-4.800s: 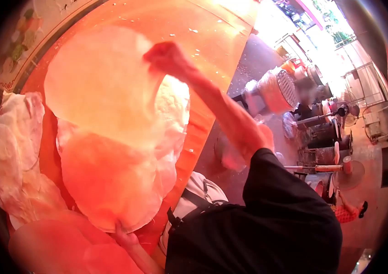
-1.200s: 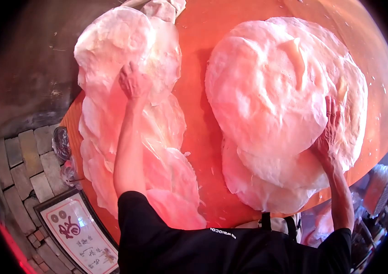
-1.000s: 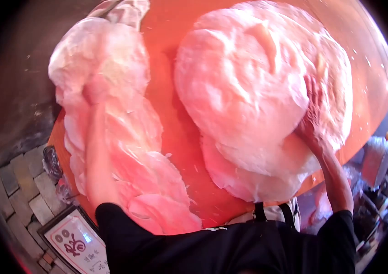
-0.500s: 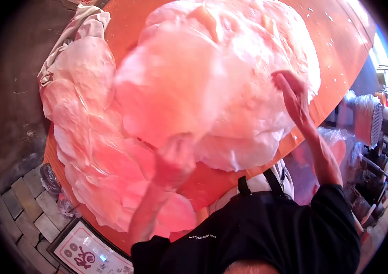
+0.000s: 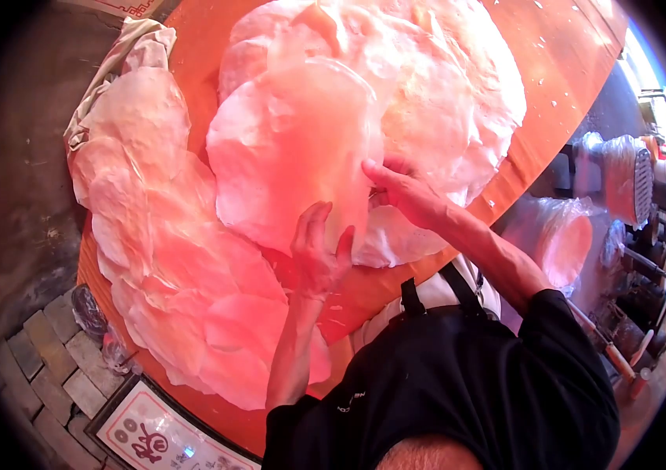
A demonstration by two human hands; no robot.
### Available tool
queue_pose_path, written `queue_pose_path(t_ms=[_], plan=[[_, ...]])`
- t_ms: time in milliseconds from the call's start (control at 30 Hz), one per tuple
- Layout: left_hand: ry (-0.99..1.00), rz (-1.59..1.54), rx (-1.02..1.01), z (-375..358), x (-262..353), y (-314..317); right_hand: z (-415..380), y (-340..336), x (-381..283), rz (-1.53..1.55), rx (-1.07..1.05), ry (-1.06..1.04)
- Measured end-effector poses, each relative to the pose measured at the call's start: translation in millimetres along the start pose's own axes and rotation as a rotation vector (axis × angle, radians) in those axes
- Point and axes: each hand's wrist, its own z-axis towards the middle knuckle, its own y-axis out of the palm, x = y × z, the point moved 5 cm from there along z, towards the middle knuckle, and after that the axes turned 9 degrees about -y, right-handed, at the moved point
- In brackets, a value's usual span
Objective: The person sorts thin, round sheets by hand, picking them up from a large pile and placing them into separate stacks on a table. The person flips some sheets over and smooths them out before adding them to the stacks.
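A thin, round, pale flatbread (image 5: 290, 149) lies spread over the front left of a large pile of similar flatbreads (image 5: 442, 94), all tinted pink by the light. At its lower edge is my left hand (image 5: 319, 249), thumb and fingers apart with nothing gripped. My right hand (image 5: 402, 189) is at the flatbread's right edge, thumb stretched along it and the other fingers curled; it appears to pinch that edge, though the fingertips are partly hidden. More flatbreads (image 5: 168, 251) overlap in a long row down the left side.
Everything rests on a round orange-red table (image 5: 540, 129). A crumpled cloth (image 5: 162, 39) lies at the row's far end. A framed sign (image 5: 164, 439) stands by the near left edge. On the right are plastic-wrapped round items (image 5: 564, 247) and assorted tools. Brick paving (image 5: 55, 352) shows lower left.
The flatbread, blurred in motion before, now lies still on the pile. My right hand has come left from the pile's right side to its edge; my left hand has opened.
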Motion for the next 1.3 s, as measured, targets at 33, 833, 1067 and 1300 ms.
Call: queue_pose_path(t_ms=[33, 833, 1067, 1300], plan=[[0.030, 0.015, 0.035, -1, -5, 1, 0, 4, -3, -0.026, 0.002, -0.042], [-0.353, -0.358, 0.407, 131, 35, -254, 27, -202, -138, -0.593, 0.307, -0.376], [0.072, 0.149, -0.052, 233, 121, -125, 55, -208, -197, -0.783, 0.215, -0.521], [0.254, 0.414, -0.086, 141, 108, 92, 64, -240, -216, -1.761, 0.643, -0.653]])
